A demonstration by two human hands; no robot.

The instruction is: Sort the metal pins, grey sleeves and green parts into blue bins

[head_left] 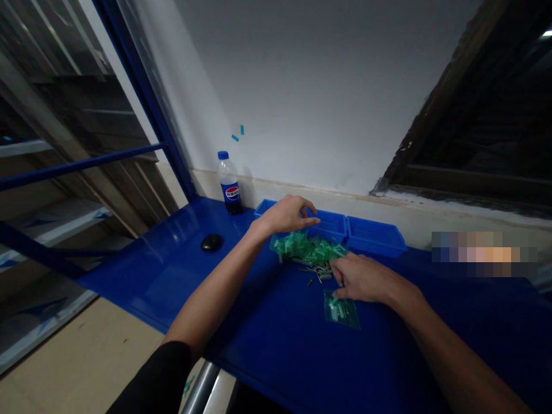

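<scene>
One clear packet (341, 313) lies nearest the front edge of the blue surface (276, 328); the right hand (362, 277), fingers curled, touches its top corner, grip unclear. Beyond are uncounted metal pieces (326, 276), one green heap (302, 248), the left hand (288, 213), loosely open above; at the back edge, at least two bins (375, 236), one bottle (232, 192) towards the left corner.

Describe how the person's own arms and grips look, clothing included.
The left arm wears a black sleeve that ends well short of the wrist. The right arm is bare as far as the picture shows. The left grip and right grip are ungloved, five-fingered human hands; no watch or ring can be seen.
</scene>
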